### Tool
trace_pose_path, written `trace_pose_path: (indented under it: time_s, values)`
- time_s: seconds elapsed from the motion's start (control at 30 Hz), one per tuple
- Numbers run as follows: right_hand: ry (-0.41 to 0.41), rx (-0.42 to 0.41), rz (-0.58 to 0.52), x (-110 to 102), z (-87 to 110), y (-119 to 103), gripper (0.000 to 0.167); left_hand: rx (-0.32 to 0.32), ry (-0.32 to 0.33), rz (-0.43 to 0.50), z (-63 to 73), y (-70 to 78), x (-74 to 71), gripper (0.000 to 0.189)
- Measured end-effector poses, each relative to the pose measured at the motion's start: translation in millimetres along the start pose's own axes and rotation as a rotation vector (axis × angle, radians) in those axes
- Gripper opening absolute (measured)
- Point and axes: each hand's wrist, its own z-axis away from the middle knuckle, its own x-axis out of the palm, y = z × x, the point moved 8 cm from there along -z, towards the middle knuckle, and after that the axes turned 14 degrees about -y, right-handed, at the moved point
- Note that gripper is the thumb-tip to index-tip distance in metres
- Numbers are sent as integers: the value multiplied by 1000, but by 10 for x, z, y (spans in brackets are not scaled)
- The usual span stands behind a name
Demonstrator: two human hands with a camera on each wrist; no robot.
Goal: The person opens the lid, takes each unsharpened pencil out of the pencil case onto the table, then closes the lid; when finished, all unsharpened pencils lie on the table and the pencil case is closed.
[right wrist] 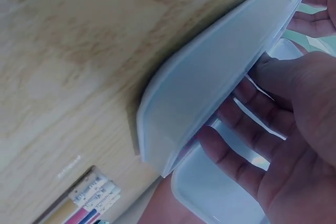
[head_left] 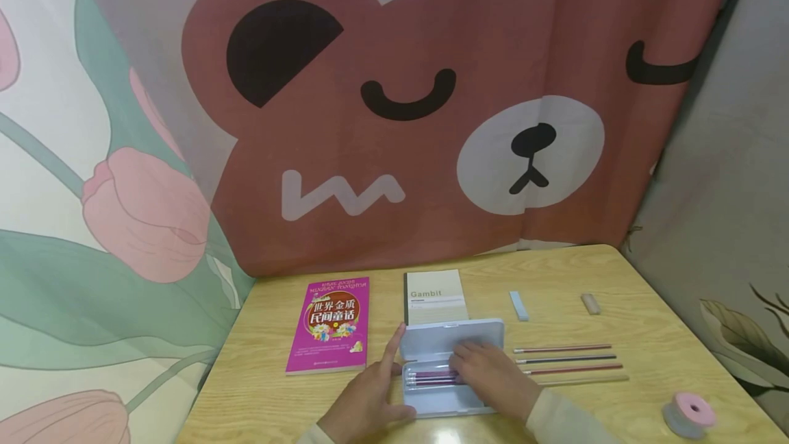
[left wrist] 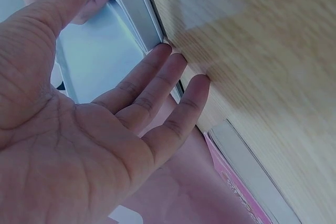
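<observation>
A pale blue pencil case [head_left: 440, 401] lies with its lid [head_left: 431, 342] raised. Several pencils [head_left: 425, 379] with purple and pale shafts are inside it. My left hand [head_left: 368, 395] is at the case's left end, its index finger extended up beside the lid and its thumb near the front corner. In the left wrist view, the other fingers [left wrist: 181, 119] are fairly straight and spread. My right hand [head_left: 493, 377] reaches into the case over the pencils' right ends. The case wall [right wrist: 191, 93] hides its fingertips in the right wrist view, so whether they pinch a pencil cannot be seen.
Several loose pencils [head_left: 573, 367] lie right of the case. Behind it are a notebook [head_left: 437, 293], a light blue strip [head_left: 518, 305] and a small brownish block [head_left: 590, 304]. A pink book [head_left: 329, 334] lies left; a pink-topped spool [head_left: 690, 414] stands near the right edge.
</observation>
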Motion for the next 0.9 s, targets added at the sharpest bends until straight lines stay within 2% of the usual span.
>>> trace_pose_path:
  time_s: [0.17, 0.27, 0.4, 0.5, 0.73, 0.9]
  values:
    - [20, 6, -17, 5, 34, 29, 10, 20, 8, -11, 3, 28, -5, 140]
    - [45, -3, -27, -25, 81, 36, 18, 24, 11, -16, 6, 29, -2, 140]
    - [130, -36, -42, -131, 181, 26, 32, 24, 10, -5, 19, 27, 0, 140]
    - [167, -48, -38, -194, 258, 38, 29, 31, 11, -3, 21, 36, -4, 141]
    - [101, 18, -77, -280, 464, 198, 15, 39, 10, -21, 34, 32, -8, 141]
    - [69, 74, -72, -326, 666, 407, 14, 54, 14, -27, 38, 41, -16, 142]
